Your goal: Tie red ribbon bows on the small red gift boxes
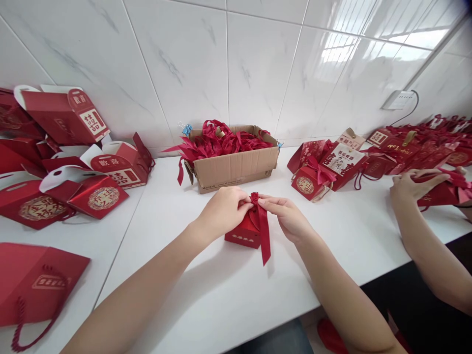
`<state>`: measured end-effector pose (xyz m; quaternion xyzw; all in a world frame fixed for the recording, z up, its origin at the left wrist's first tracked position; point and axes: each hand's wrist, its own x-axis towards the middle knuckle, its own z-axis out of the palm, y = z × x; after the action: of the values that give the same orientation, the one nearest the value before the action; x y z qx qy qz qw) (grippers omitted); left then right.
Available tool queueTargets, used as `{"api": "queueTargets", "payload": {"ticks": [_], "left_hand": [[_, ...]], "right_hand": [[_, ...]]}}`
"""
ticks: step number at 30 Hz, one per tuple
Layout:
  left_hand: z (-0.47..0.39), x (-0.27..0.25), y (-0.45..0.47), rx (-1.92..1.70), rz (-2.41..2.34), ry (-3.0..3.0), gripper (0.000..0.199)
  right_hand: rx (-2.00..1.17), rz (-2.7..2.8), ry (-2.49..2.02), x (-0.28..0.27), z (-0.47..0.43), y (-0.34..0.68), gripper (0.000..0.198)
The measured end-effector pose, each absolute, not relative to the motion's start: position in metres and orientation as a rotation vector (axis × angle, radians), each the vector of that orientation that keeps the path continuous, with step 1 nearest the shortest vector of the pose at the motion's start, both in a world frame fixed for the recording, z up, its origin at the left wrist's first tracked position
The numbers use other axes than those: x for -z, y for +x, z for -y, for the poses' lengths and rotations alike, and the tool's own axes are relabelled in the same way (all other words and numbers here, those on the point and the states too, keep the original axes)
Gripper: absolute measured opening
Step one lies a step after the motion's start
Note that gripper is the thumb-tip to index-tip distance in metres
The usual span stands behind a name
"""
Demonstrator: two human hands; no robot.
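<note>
A small red gift box [241, 237] stands upright on the white table in front of me. A red ribbon [264, 241] is gathered in a knot or loop at its top, and one tail hangs down the box's right side. My left hand [226, 209] is closed at the top left of the box, thumb and fingers pinching the ribbon by the knot. From the right, my right hand [285, 214] pinches the ribbon between thumb and forefinger. The fingertips of both hands nearly meet, so part of the knot is hidden.
Behind the gift box, a cardboard box [236, 169] full of red ribbons stands against the tiled wall. Several red boxes [105, 196] are piled at left, with a red bag [33, 280] nearer. More boxes [341, 164] stand right, where a co-worker's hand [409, 189] holds one.
</note>
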<state>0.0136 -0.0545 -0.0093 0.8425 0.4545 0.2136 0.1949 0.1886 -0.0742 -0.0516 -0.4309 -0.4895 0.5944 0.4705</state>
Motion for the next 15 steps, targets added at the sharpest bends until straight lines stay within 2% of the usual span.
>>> {"api": "queueTargets", "payload": {"ticks": [15], "left_hand": [[0.056, 0.007, 0.0125, -0.6, -1.192, 2.383, 0.026]], "right_hand": [[-1.468, 1.101, -1.092, 0.0536, 0.0758, 0.1812, 0.024]]}}
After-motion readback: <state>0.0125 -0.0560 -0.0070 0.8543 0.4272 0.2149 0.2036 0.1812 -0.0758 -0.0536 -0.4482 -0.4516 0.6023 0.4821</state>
